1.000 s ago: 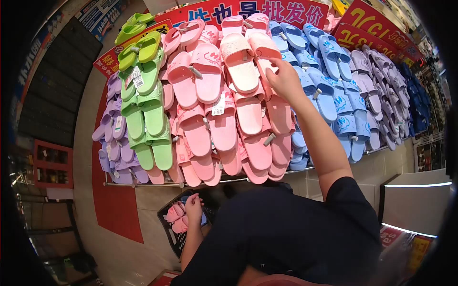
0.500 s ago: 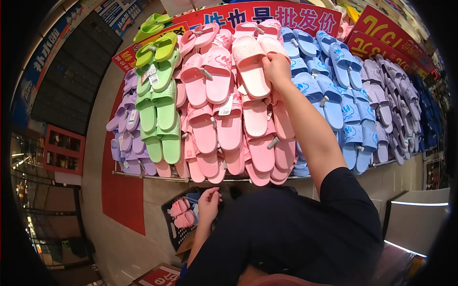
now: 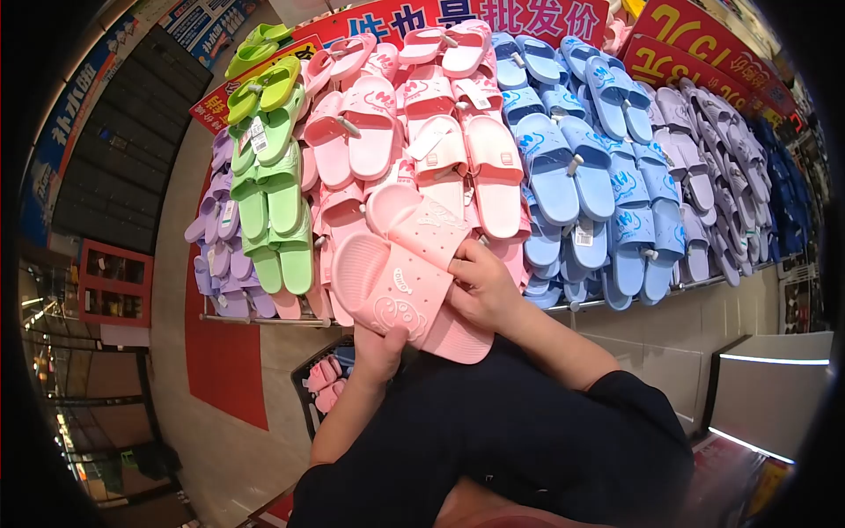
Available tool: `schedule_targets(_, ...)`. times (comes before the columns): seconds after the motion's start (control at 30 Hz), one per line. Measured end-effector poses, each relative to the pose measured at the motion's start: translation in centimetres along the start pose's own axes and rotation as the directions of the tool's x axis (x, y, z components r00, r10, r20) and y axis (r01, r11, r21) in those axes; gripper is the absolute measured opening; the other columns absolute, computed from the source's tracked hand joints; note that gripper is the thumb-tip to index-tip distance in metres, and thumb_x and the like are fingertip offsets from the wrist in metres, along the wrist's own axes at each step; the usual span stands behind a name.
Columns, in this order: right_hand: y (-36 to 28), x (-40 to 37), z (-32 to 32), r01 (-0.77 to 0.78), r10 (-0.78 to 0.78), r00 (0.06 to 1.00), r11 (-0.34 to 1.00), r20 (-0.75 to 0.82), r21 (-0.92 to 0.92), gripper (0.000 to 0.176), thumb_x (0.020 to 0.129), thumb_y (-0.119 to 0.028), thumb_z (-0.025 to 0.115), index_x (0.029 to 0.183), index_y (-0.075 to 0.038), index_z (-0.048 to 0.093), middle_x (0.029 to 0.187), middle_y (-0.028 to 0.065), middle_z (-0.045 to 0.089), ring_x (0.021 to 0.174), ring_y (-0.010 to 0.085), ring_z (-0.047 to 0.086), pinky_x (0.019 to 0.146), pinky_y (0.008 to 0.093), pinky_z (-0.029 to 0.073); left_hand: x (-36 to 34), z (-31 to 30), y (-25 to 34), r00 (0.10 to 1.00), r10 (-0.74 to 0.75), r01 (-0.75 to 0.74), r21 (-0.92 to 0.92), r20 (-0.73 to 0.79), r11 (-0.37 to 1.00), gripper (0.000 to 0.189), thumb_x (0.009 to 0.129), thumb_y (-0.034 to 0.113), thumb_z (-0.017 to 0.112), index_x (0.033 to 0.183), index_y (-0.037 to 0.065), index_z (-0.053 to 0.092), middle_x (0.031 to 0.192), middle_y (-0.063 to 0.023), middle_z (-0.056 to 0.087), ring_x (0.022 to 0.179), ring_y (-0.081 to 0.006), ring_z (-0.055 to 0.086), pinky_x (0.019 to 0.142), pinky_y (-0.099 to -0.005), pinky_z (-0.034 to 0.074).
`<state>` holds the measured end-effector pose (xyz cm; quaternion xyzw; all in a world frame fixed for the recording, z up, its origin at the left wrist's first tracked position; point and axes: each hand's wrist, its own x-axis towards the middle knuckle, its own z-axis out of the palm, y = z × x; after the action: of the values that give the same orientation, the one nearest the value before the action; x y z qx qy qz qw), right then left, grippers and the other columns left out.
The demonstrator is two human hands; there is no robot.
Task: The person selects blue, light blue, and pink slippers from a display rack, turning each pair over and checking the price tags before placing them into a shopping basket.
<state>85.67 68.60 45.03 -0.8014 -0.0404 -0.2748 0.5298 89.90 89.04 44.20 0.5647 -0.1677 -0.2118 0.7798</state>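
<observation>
A pair of pink slippers [image 3: 407,282] is held up in front of the rack, soles turned partly down and toes toward the lower right. My left hand [image 3: 380,352] grips the nearer slipper at its lower left edge, thumb on the strap. With fingers curled at the strap openings, my right hand [image 3: 480,286] holds the pair from the right. Behind them hang paler pink slippers [image 3: 495,176] with a white tag, and more pink slippers [image 3: 370,132] to the left.
Green slippers [image 3: 283,189] and purple ones [image 3: 224,207] hang at left, blue [image 3: 563,167] and grey-purple ones [image 3: 695,167] at right. Red price signs [image 3: 695,53] stand above. A black basket [image 3: 304,387] holding small pink slippers is on the floor. A metal rail [image 3: 264,320] runs below the rack.
My right hand has come down from the upper rack with a pink pair. My left hand has risen from beside the basket and taken hold of it. The view has shifted slightly.
</observation>
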Motion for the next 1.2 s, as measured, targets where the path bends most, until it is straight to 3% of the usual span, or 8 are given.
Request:
schedule_targets(0.2,0.0,-2.9,-3.7,-0.215,0.215,0.973,0.977,0.079,-0.017,0.029,0.083,-0.009,0.07,0.112,-0.006,0.07,0.109,0.0113,0.061,0.096,0.0228,0.062,0.081,0.0317,0.051,0.8,3.1,-1.5,0.991,-0.049,0.062,0.101,-0.124,0.993,0.055,0.087,0.008,0.064,0.134,-0.003,0.04,0.121,-0.0104,0.055,0.105,-0.016,0.056,0.093,-0.0314,0.047)
schedule_targets(0.4,1.1,-3.3,-6.3,-0.177,0.168,0.978,0.982,-0.126,-0.06,0.027,0.081,-0.005,0.067,0.108,-0.006,0.072,0.101,0.0112,0.063,0.093,0.0258,0.062,0.082,0.0337,0.049,1.4,3.7,-3.0,0.977,-0.117,0.052,0.334,0.178,0.941,0.065,0.088,0.006,0.063,0.143,-0.001,0.03,0.131,-0.0138,0.05,0.117,-0.022,0.053,0.101,-0.0364,0.044)
schedule_targets(0.5,0.7,-3.1,-8.8,-0.116,0.077,0.986,0.955,-0.147,-0.272,0.028,0.076,-0.002,0.066,0.104,-0.006,0.072,0.095,0.0115,0.062,0.087,0.0294,0.06,0.077,0.0374,0.048,1.7,10.2,-1.7,0.957,0.257,-0.219,0.251,-0.131,0.943,0.075,0.081,0.005,0.069,0.143,-0.005,0.029,0.126,-0.0153,0.052,0.111,-0.0216,0.054,0.096,-0.0349,0.045)
schedule_targets(0.6,1.3,-3.2,-10.0,-0.027,-0.04,0.986,0.918,-0.162,-0.395,0.024,0.07,-0.005,0.067,0.093,-0.007,0.072,0.089,0.0075,0.06,0.083,0.0285,0.057,0.073,0.0403,0.043,1.3,9.4,-0.1,0.842,0.52,-0.272,0.946,0.145,0.178,0.08,0.081,0.009,0.072,0.146,-0.005,0.027,0.121,-0.0184,0.056,0.106,-0.0265,0.058,0.091,-0.0348,0.048)
schedule_targets(0.83,1.0,-3.2,-10.2,0.303,-0.273,0.953,0.816,0.133,-0.493,0.021,0.07,-0.015,0.063,0.09,-0.01,0.067,0.086,0.0006,0.059,0.08,0.0189,0.057,0.075,0.0359,0.042,3.5,11.0,-0.9,0.996,-0.012,-0.049,0.687,0.084,0.725,0.075,0.09,-0.001,0.06,0.152,-0.001,0.019,0.108,-0.0137,0.062,0.091,-0.0142,0.061,0.08,-0.0267,0.051)
schedule_targets(0.97,1.7,-3.2,-10.1,0.359,-0.288,0.931,0.828,0.223,-0.431,0.023,0.07,-0.015,0.063,0.091,-0.009,0.067,0.087,0.001,0.06,0.083,0.0191,0.058,0.077,0.0343,0.042,3.3,10.5,-1.3,0.974,-0.225,0.225,0.223,-0.028,0.948,0.049,0.09,-0.003,0.062,0.134,-0.005,0.04,0.111,-0.0153,0.063,0.096,-0.0179,0.066,0.079,-0.0279,0.055)
schedule_targets(1.07,2.3,-2.3,-11.2,0.376,-0.29,0.908,0.882,0.302,-0.284,0.032,0.069,-0.01,0.072,0.101,-0.007,0.068,0.096,0.0041,0.063,0.086,0.0235,0.059,0.079,0.0372,0.045,3.2,9.6,-2.3,0.973,-0.221,0.226,0.083,-0.061,0.971,0.034,0.09,0.001,0.066,0.117,-0.003,0.047,0.108,-0.0151,0.065,0.091,-0.0176,0.068,0.077,-0.0282,0.056)
schedule_targets(1.2,2.0,-1.2,-13.5,0.285,-0.267,0.959,0.907,0.099,-0.311,0.028,0.078,-0.005,0.07,0.105,-0.004,0.066,0.108,0.0111,0.063,0.097,0.0293,0.06,0.084,0.0415,0.047,2.9,8.9,-2.3,0.984,-0.121,0.122,0.004,-0.132,0.993,0.029,0.09,0.002,0.067,0.113,-0.002,0.048,0.105,-0.0134,0.066,0.09,-0.0171,0.067,0.078,-0.0284,0.056)
